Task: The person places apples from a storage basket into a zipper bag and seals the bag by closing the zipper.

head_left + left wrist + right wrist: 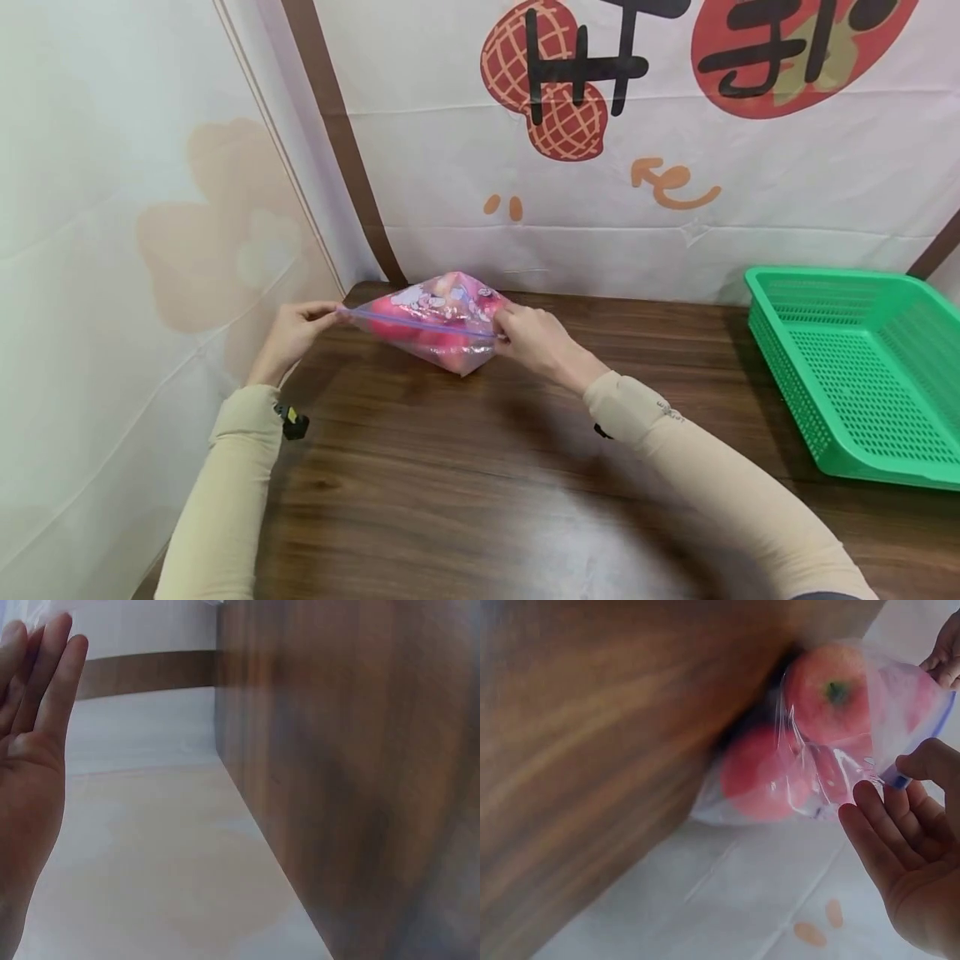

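Note:
A clear, printed zip bag (431, 300) holds several red apples (761, 780) at the back left of the table. Its blue-purple zip strip (420, 324) runs across the side facing me. My left hand (292, 333) pinches the bag's left corner at the end of the strip. At the other end, my right hand (542, 340) holds the strip between thumb and fingers. The right wrist view shows that thumb on the blue strip end (895, 777), with the apples in the bag beyond. In the left wrist view, my left hand (30, 772) shows palm and fingertips, the bag mostly out of frame.
A green perforated plastic basket (813, 450) stands on the right of the dark wooden table (450, 500). White printed cloth (420, 167) hangs along the back, and another white sheet (97, 333) closes off the left side near my left arm.

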{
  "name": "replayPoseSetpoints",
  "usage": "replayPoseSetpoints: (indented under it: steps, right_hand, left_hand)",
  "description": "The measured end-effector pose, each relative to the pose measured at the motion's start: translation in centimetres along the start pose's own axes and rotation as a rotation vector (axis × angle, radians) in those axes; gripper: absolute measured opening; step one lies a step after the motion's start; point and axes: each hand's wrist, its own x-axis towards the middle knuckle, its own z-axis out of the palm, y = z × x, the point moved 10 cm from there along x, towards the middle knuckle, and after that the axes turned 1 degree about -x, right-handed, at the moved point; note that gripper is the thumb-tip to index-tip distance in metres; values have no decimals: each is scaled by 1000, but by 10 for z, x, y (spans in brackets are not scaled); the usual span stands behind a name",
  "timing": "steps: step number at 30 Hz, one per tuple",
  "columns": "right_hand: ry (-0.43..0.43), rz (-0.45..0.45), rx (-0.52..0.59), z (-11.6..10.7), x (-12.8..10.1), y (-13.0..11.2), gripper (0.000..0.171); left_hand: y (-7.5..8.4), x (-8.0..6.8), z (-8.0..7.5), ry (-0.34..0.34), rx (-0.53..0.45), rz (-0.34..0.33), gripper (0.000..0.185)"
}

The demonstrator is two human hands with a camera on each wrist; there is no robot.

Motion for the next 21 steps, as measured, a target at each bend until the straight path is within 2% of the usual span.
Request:
replayPoseSetpoints:
  steps: [3,6,9,13,18,21]
  right_hand:
    - [-7,-18,9,11,-7,-7,10]
    - [-7,-45,5,21,-12,-15,11]
    - [-21,-74,-3,29,-19,-23,10]
    - [-48,-114,-21,38,-32,-34,10]
    - [-60,-155,-38,44,-46,-46,12]
    - [-55,-172,-44,45,-52,-52,12]
  left_hand:
    - [-16,-13,-3,-6,69,0,24]
    - [-23,-27,-3,-42,147,24,21]
    - [-22,-40,2,-101,232,78,15]
    - [-17,-55,11,-172,297,164,12]
    - [-13,-67,17,-197,346,263,13]
    - [-15,-72,18,-202,365,272,13]
